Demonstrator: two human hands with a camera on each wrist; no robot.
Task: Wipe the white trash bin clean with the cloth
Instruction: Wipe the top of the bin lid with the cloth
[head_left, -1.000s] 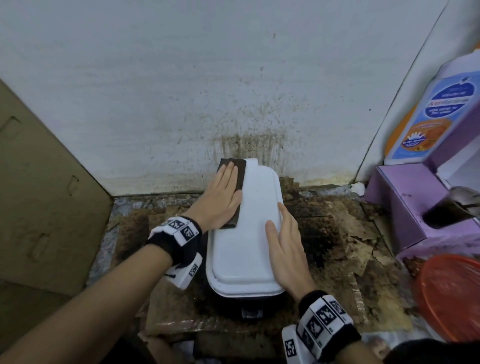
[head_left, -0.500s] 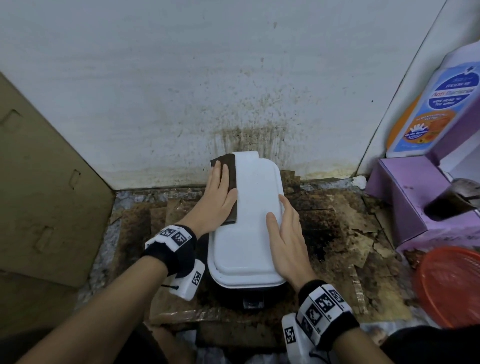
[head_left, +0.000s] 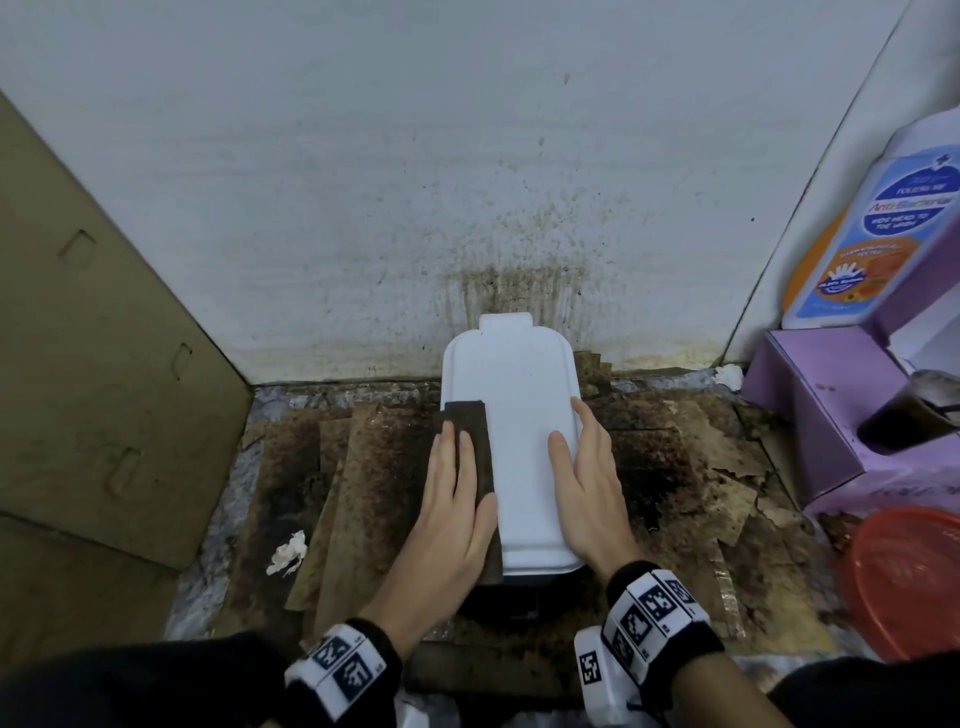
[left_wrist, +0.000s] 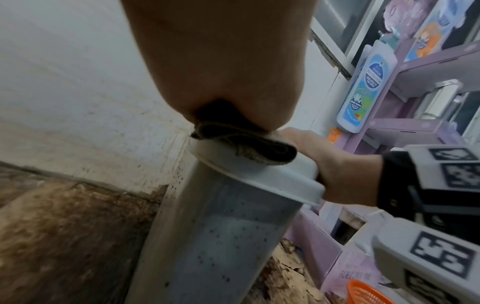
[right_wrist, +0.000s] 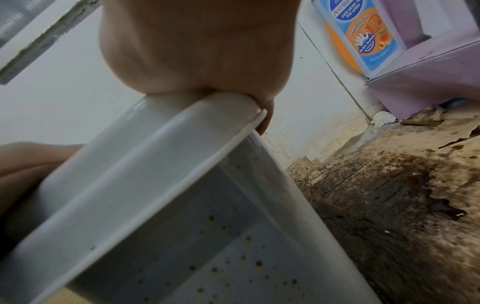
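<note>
The white trash bin (head_left: 519, 415) stands against the stained wall, its lid closed; its speckled side (left_wrist: 221, 236) (right_wrist: 207, 257) shows in both wrist views. A folded dark brown cloth (head_left: 470, 431) (left_wrist: 241, 144) lies along the lid's left edge. My left hand (head_left: 454, 499) presses flat on the cloth with straight fingers. My right hand (head_left: 587, 478) rests flat on the lid's right edge, fingers straight, the thumb on top of the lid.
Stained, peeling cardboard (head_left: 374, 488) covers the floor round the bin. A cardboard panel (head_left: 93, 364) leans at the left. A purple rack (head_left: 831, 415) with a soap bottle (head_left: 872, 234) stands right, an orange basket (head_left: 914, 582) beside it. A white scrap (head_left: 288, 553) lies left.
My left hand has drawn the cloth back along the lid's left edge, from the far end toward me. The right hand stays on the right edge.
</note>
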